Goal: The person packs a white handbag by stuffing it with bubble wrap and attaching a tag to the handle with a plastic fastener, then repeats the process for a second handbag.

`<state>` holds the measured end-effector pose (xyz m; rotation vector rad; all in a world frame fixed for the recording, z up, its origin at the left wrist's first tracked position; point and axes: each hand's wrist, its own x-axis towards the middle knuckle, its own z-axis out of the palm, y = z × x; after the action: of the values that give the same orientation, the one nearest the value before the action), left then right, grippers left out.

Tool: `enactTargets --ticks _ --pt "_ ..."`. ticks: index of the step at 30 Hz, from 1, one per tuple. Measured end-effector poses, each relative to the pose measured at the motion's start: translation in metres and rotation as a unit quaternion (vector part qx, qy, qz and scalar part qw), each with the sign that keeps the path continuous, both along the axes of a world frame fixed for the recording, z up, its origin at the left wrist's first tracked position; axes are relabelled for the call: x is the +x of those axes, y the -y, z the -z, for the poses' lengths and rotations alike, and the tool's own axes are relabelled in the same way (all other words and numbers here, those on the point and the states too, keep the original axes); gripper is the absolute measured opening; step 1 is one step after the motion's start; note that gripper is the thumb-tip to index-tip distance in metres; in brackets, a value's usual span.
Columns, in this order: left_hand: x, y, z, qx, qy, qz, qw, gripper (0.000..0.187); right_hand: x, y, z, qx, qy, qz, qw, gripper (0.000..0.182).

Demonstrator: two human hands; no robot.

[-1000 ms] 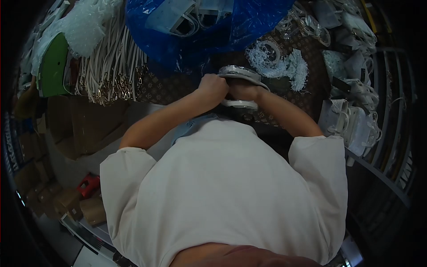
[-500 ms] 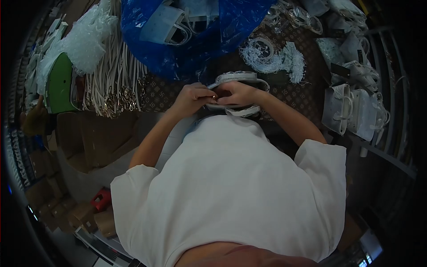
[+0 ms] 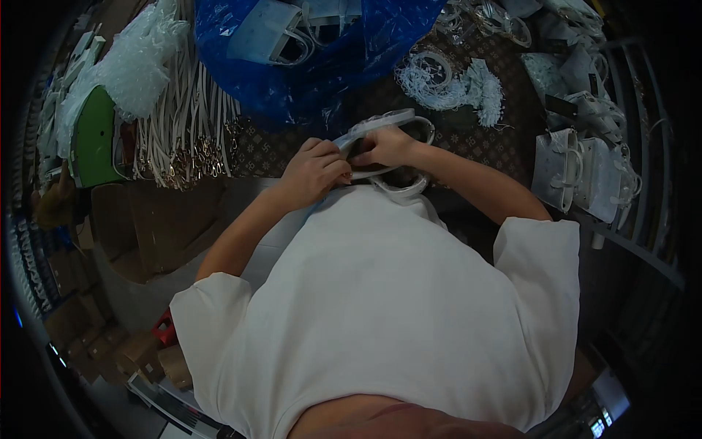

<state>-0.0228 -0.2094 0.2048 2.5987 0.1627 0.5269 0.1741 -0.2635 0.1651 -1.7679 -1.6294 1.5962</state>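
Observation:
A white handbag [image 3: 356, 134] with pale loop handles stands at the table's near edge, right against my shirt, its opening facing up. My left hand [image 3: 316, 170] is closed on the bag's left end, its fingers bent over the rim. From the other side my right hand [image 3: 386, 147] reaches into the opening, fingers curled towards the same end. The fingertips of both hands are partly hidden, and any small piece between them cannot be made out. One handle [image 3: 402, 187] hangs on my side of the bag.
A blue plastic bag [image 3: 307, 91] holding white handbags lies ahead. At left hang white straps [image 3: 197, 110] with gold clasps, beside a green board [image 3: 95, 139]. White tags with strings [image 3: 424, 84] lie right of centre. More wrapped handbags [image 3: 556, 172] stand at the right edge.
The handbag has tilted, its right end swinging away from me. My left hand has turned and closed further over the left end, hiding a small gold-coloured piece seen at its fingertips before.

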Motion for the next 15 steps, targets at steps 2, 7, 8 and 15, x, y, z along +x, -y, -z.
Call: enactTargets --ticks 2,7,8,15 --pt "-0.001 -0.003 0.006 0.041 -0.083 0.040 0.995 0.010 -0.005 -0.003 -0.009 0.020 0.066 -0.019 0.997 0.032" --pt "-0.007 0.006 0.021 0.022 -0.092 0.021 0.995 0.014 -0.012 0.004 -0.023 0.119 0.178 -0.060 0.975 0.024" --pt "-0.009 0.011 0.024 0.012 -0.096 0.007 0.995 0.016 -0.012 0.006 -0.024 0.116 0.179 -0.060 0.975 0.024" --pt "-0.017 0.023 0.038 0.016 -0.113 -0.062 0.992 0.017 -0.009 0.011 -0.038 0.201 0.269 -0.086 0.938 0.022"
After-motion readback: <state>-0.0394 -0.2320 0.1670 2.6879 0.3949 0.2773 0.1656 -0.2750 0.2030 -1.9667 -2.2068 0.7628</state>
